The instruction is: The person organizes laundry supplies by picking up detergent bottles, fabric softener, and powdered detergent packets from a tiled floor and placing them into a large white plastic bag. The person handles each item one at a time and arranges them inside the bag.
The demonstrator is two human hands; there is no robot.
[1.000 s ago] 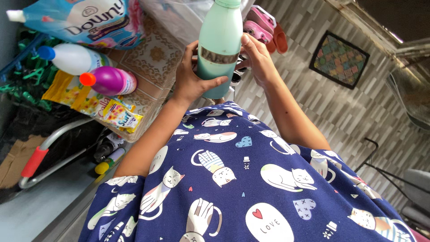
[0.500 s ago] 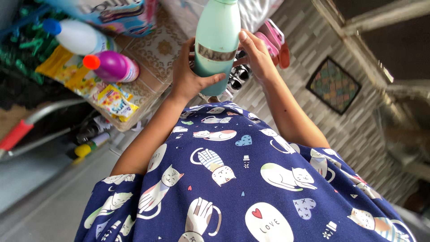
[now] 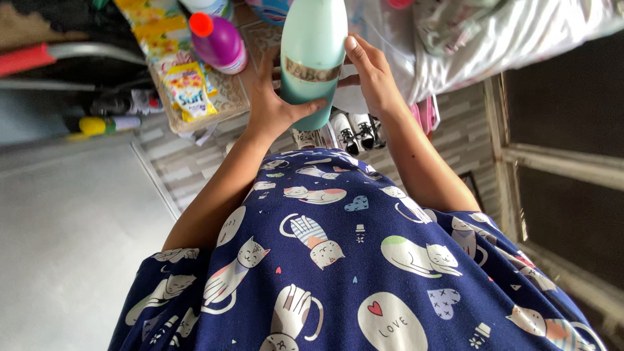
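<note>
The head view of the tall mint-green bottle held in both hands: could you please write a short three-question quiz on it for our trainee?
1. True or false: the tall mint-green bottle with a gold band is gripped by one hand only.
2. Which capped bottle stands on the patterned mat nearest the left hand? A) purple bottle with orange cap B) black bottle with white cap C) red bottle with blue cap
3. Fill in: the right hand rests its fingers against the bottle's ____ side, seen from the camera.

Key:
1. False; both hands hold it.
2. A, the purple bottle with orange cap.
3. Right.
</note>
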